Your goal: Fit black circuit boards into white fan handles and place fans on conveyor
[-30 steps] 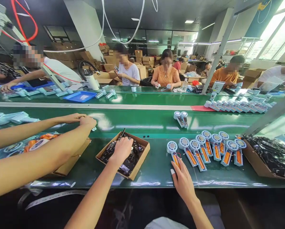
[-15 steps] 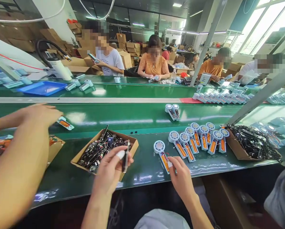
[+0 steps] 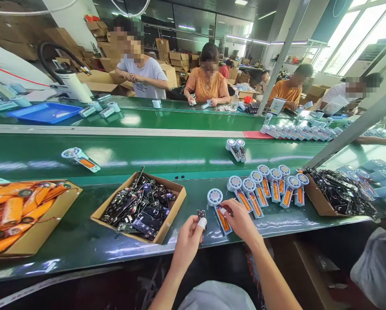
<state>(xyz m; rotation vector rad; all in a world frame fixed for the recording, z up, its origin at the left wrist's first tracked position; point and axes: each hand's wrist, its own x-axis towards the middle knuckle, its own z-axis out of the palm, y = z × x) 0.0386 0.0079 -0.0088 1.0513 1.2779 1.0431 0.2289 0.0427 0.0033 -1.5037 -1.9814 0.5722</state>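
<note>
My left hand pinches a small black circuit board upright between thumb and fingers, just left of a handheld fan. That handheld fan lies face up on the bench, its pale blue handle open and an orange battery inside. At the fan's neck, the thumb and fingertips of my right hand are pressed together; whatever is between them is too small to make out. White coverings show on fingers of both hands. Several similar open fans lie to the right.
A carton of circuit boards stands left of my hands, with a carton of orange batteries farther left. Another carton of black parts is at right. A lone fan and a pair of fans lie on the green belt. Co-workers sit opposite.
My left hand has moved right with the circuit board, from the board carton towards the fan. My right hand has shifted up the fan's handle. A neighbour's arm has withdrawn from the left, leaving a fan on the belt.
</note>
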